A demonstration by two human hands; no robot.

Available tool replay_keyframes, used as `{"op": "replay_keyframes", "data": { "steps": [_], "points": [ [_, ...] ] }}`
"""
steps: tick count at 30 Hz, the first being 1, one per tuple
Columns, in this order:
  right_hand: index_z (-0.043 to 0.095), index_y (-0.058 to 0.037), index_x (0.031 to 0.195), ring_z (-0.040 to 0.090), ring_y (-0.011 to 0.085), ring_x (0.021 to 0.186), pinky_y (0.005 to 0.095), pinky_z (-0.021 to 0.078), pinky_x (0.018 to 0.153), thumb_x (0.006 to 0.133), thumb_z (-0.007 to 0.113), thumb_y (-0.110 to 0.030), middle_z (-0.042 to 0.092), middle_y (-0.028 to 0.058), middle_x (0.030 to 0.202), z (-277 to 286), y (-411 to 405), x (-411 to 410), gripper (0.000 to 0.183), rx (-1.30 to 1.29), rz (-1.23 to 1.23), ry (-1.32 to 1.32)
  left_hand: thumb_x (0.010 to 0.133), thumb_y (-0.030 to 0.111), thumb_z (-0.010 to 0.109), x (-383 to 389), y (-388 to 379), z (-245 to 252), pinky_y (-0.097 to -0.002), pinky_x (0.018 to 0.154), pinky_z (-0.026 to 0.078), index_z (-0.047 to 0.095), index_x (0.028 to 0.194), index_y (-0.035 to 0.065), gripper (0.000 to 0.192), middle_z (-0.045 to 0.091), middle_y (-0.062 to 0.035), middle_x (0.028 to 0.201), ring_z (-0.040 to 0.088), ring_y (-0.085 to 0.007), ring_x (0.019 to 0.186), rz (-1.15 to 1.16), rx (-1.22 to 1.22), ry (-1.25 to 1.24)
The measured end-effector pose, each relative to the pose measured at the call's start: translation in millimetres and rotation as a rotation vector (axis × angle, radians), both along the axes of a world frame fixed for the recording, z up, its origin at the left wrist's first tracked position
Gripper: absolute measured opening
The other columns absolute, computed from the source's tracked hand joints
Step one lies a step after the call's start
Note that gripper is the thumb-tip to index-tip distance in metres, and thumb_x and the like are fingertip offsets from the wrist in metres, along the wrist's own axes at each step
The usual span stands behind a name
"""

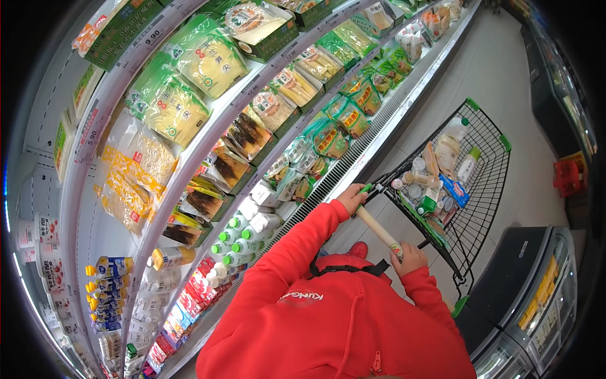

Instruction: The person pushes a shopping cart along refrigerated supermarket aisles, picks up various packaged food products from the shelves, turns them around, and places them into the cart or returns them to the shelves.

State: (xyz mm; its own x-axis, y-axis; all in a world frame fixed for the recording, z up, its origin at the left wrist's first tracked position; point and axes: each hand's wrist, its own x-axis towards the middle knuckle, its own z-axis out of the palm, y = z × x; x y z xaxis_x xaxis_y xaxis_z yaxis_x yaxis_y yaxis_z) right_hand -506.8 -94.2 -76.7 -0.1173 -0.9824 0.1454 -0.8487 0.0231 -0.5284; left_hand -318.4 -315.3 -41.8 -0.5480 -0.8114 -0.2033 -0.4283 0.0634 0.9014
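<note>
My left hand (351, 198) grips the far end of the handle of a black wire shopping cart (490, 208) with green corner pieces. Held in my right hand (409, 259) is a long pale cylindrical item (376, 227) with a printed label near that hand; it lies along the cart's handle side, and whether it is part of the handle I cannot tell. Inside the cart are a bottle with a green cap (467, 166), a blue package (454, 189), a green-and-white carton (428, 201) and several jars and tubs. Red sleeves cover both arms.
A refrigerated shelf unit (255, 80) runs along the left, holding bagged foods, green-capped bottles (239, 232) and cartons. At the lower right stands a dark display freezer (502, 265). A red basket-like object (565, 177) is beyond the cart. Tiled floor (535, 194) shows around the cart.
</note>
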Motion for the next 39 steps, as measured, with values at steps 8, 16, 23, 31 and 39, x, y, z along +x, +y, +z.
{"op": "replay_keyframes", "data": {
  "steps": [8,16,23,31,39],
  "points": [
    [0.057,-0.0057,0.106,0.058,0.0364,0.078,0.0465,0.0453,0.070,0.082,0.058,-0.035,0.062,0.0152,0.088,13,-67,-26,0.037,-0.035,0.018,-0.064,0.093,0.029,0.047,-39,-28,-7,-0.0316,0.083,0.044,0.047,0.126,0.0014,0.043,0.059,-0.0109,0.099,0.056,-0.0189,0.091,0.024,-0.202,-0.016],
    [0.057,-0.0056,0.081,0.056,0.0403,0.076,0.0499,0.0427,0.067,0.089,0.044,-0.046,0.060,0.0181,0.079,22,-130,-58,0.044,0.239,-0.026,-0.135,0.091,0.024,0.052,-56,-93,-17,-0.0303,0.081,0.045,0.049,0.120,0.0005,0.038,0.061,-0.0146,0.099,0.058,-0.0204,0.091,-0.075,-0.025,0.093],
    [0.058,-0.0059,0.076,0.057,0.0388,0.075,0.0483,0.0434,0.067,0.089,0.041,-0.050,0.060,0.0172,0.077,33,-153,-62,0.049,0.353,-0.193,-0.147,0.087,0.008,0.055,-36,-181,24,-0.0248,0.079,0.046,0.059,0.106,-0.0034,0.022,0.064,-0.0072,0.095,0.057,-0.0110,0.088,-0.004,0.039,0.114],
    [0.056,-0.0074,0.076,0.057,0.0345,0.072,0.0446,0.0440,0.066,0.089,0.049,-0.035,0.059,0.0122,0.073,34,-195,-52,0.031,-0.035,-0.125,-0.163,0.084,0.012,0.057,57,-324,85,-0.0334,0.091,0.042,0.046,0.119,-0.0076,0.041,0.054,-0.0175,0.115,0.053,-0.0242,0.102,0.972,-0.509,0.111],
    [0.054,-0.0086,0.072,0.056,0.0324,0.069,0.0420,0.0436,0.065,0.088,0.054,-0.036,0.057,0.0099,0.072,42,-254,-42,0.031,-0.204,0.052,-0.271,0.084,0.011,0.054,86,-373,97,-0.0399,0.077,0.050,0.045,0.122,-0.0079,0.043,0.058,-0.0198,0.111,0.060,-0.0293,0.092,1.059,-0.200,0.201]
  ]
}}
